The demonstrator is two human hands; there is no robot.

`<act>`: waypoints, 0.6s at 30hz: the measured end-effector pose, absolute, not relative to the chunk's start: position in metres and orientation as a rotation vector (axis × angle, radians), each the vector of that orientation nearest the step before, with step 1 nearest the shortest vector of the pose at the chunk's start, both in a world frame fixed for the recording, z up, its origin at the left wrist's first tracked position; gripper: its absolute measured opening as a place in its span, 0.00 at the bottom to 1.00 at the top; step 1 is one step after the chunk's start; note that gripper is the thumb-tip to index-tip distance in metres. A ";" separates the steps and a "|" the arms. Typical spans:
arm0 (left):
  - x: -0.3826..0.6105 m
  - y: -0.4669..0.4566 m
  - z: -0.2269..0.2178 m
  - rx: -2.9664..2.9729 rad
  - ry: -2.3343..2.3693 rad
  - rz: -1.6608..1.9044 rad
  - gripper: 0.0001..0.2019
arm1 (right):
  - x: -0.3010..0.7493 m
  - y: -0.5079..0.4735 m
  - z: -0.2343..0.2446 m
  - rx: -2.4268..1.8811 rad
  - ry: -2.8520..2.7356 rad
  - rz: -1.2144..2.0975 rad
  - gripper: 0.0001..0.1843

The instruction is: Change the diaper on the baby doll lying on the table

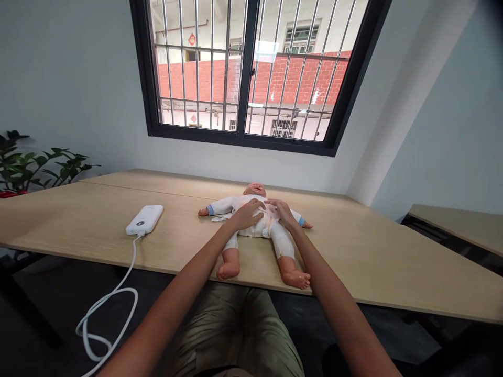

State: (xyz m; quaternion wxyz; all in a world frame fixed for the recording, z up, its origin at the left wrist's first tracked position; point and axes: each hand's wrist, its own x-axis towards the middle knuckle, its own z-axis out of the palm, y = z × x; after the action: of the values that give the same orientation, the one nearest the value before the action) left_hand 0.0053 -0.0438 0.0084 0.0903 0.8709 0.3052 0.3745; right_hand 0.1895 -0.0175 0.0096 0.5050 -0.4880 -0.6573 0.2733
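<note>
A baby doll (257,196) in a white outfit lies on its back on the light wooden table (94,225), head toward the window, bare feet at the near edge. My left hand (248,214) rests on the doll's belly with its fingers bent onto the cloth. My right hand (281,211) sits beside it on the doll's chest and hip, fingers curled against the outfit. Both hands press on or pinch the fabric; whether either grips it is not clear.
A white power bank (144,219) lies left of the doll, its white cable (106,314) looping off the table edge. A green plant (35,165) stands at far left. A barred window (251,73) is behind. A second table (459,225) stands at right.
</note>
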 end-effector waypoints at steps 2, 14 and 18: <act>0.000 -0.037 0.007 2.525 1.045 1.209 0.12 | 0.192 -0.016 0.009 -1.133 -1.527 0.621 0.16; -0.039 0.005 -0.006 1.889 0.919 1.353 0.06 | 0.182 -0.015 0.001 -0.964 -1.915 0.566 0.12; -0.074 0.009 -0.006 1.701 1.410 1.420 0.05 | 0.185 -0.010 -0.003 -0.956 -1.876 0.593 0.15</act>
State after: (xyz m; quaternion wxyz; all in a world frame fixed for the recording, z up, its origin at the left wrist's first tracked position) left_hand -0.0743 0.0094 -0.0059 0.2544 0.6263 0.5192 0.5229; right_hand 0.1849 -0.0099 -0.0032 0.4593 -0.3882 -0.7618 0.2410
